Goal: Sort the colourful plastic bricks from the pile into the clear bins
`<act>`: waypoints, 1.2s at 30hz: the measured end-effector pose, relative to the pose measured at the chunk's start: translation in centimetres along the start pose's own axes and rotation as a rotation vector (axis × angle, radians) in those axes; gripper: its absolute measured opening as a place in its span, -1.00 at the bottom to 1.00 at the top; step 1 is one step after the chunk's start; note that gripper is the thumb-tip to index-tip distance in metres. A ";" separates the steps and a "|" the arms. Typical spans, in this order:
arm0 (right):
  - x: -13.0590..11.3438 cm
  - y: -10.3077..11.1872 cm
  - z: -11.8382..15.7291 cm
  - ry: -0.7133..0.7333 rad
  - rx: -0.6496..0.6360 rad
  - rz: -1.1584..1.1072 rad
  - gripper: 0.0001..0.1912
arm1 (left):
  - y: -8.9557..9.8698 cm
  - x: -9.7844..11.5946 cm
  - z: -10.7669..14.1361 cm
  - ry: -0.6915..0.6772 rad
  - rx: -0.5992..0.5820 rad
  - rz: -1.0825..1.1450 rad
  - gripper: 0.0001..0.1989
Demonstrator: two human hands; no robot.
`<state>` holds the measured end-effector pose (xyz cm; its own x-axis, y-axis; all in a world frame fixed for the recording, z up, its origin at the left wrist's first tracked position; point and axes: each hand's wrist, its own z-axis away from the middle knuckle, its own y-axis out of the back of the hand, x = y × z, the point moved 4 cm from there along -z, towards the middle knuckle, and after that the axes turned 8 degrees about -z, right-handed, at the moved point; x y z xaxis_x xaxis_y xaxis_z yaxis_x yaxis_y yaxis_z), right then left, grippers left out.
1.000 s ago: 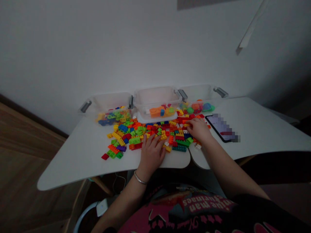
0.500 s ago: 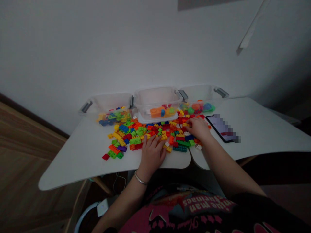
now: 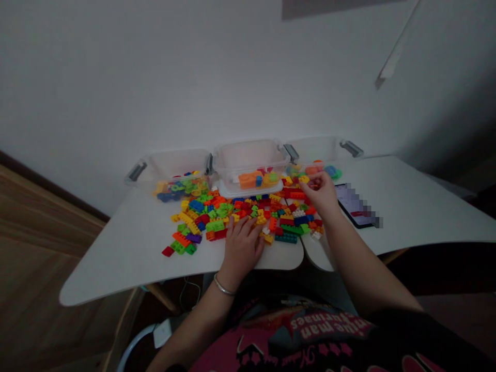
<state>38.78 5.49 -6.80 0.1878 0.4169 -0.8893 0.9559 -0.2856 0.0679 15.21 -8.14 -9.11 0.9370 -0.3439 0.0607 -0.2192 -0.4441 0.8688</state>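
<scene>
Many toy building bricks (image 3: 222, 209) in bright colours lie spread over the middle of the white table. My left hand (image 3: 243, 244) rests palm down at the near edge of the pile, open, its fingers stretched over several bricks and hiding them. A yellow brick (image 3: 304, 179) is pinched between the thumb and fingers of my right hand (image 3: 324, 196), above the pile's far right part and just in front of the right clear bin (image 3: 315, 150). The curled fingers partly hide what is behind them.
A left clear bin (image 3: 176, 160) and a middle clear bin (image 3: 248, 154) stand along the wall with the right one; all hold colourful pieces. A phone (image 3: 354, 206) lies right of the pile. A gap (image 3: 306, 253) runs between the two white tabletops (image 3: 127, 243).
My right hand has moved up and away from me, from the pile's right side towards the right bin, now with a yellow brick in its fingers. My left hand stays put.
</scene>
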 end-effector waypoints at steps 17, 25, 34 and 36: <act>-5.0 -7.7 -6.0 0.224 0.022 0.110 -0.73 | 0.0 0.0 0.0 -0.001 0.014 -0.002 -0.71; -5.1 -8.3 -5.7 0.107 -0.039 0.423 -0.69 | 0.2 0.0 -0.1 0.005 -0.003 0.001 -0.71; -5.0 -8.3 -5.8 0.126 -0.099 0.306 -0.69 | 0.0 0.0 0.1 0.007 0.000 0.004 -0.70; -4.8 -7.9 -5.8 0.132 -0.108 0.194 -0.71 | 0.0 0.0 0.1 0.009 -0.003 0.005 -0.70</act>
<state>31.67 10.73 -0.41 0.3912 0.4745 -0.7885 0.9163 -0.2806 0.2858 15.16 -8.23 -9.16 0.9383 -0.3389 0.0689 -0.2227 -0.4397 0.8701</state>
